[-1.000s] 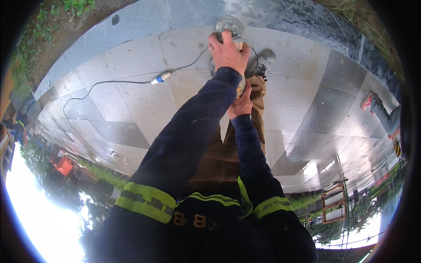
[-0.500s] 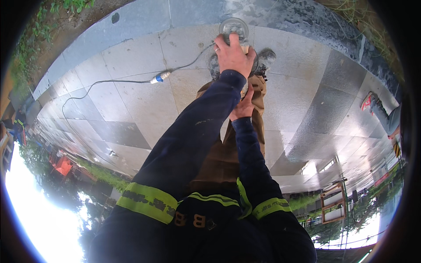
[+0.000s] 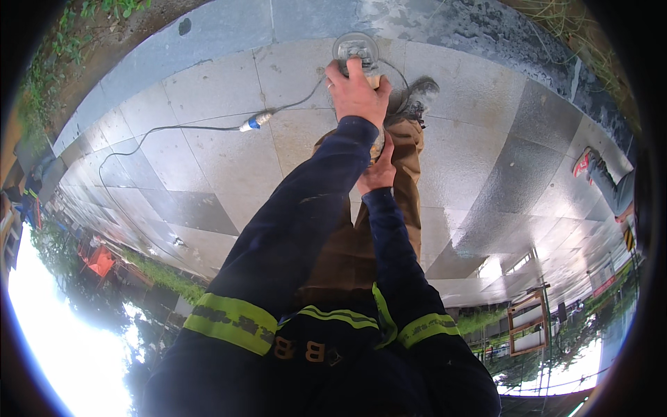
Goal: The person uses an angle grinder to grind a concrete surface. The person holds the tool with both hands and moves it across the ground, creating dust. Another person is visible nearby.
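A corded power tool with a round, see-through grey disc point(image 3: 355, 42) at its far end, which looks like an angle grinder, is held over the paving ahead of my feet. My left hand point(image 3: 358, 90) is closed over its front part, just behind the disc. Nearer to me, my right hand point(image 3: 379, 169) wraps round the tool's rear body, between my brown-trousered legs. My left sleeve and hand hide most of the body. A dark cord point(image 3: 299, 104) runs left to a blue and white plug connector point(image 3: 254, 121); another stretch loops beside my right shoe point(image 3: 420, 96).
Grey stone paving point(image 3: 208, 90) spreads around me, bordered ahead by a darker kerb strip point(image 3: 313, 21). Plants point(image 3: 83, 31) grow beyond it at the left. Another person's leg and red shoe point(image 3: 582, 163) show at the right. The cord trails on toward the left.
Both hands and the tool have shifted a little to the left. The disc is also slightly nearer to me. The plug connector has stayed in place.
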Demonstrator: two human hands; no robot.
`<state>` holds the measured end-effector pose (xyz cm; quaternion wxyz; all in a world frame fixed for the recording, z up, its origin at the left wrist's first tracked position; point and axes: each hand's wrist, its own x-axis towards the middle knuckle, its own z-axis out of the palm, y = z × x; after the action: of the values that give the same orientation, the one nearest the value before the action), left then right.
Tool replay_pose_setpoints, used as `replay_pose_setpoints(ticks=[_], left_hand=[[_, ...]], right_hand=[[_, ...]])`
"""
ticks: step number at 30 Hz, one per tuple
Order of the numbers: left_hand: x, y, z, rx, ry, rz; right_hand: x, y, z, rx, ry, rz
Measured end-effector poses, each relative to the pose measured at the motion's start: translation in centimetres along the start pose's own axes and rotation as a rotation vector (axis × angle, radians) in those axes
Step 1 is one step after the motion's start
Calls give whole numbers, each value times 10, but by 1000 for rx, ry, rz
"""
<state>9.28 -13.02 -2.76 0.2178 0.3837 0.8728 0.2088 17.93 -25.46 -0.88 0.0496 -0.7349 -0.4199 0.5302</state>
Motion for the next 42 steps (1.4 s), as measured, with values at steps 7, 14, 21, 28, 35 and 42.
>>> replay_pose_setpoints(ticks=[7,14,21,28,35,42], left_hand=[[3,-3,-2,-8,2,66],[7,-6,-7,39,-19,40],[10,-4,-10,-5,-16,28],[7,-3,-10,39,-34,16],[8,-6,-10,-66,13,90],[3,0,-6,34,-75,-22]], right_hand=[[-1,-7,-3,48,21,-74],[0,-12,0,63,15,-93],[-2,-14,-3,-4,-11,-35],[-4,-21,-6,-18,-24,-33],[-4,-21,-5,-9,-4,-42],[-6,-17,-8,7,28,-48]])
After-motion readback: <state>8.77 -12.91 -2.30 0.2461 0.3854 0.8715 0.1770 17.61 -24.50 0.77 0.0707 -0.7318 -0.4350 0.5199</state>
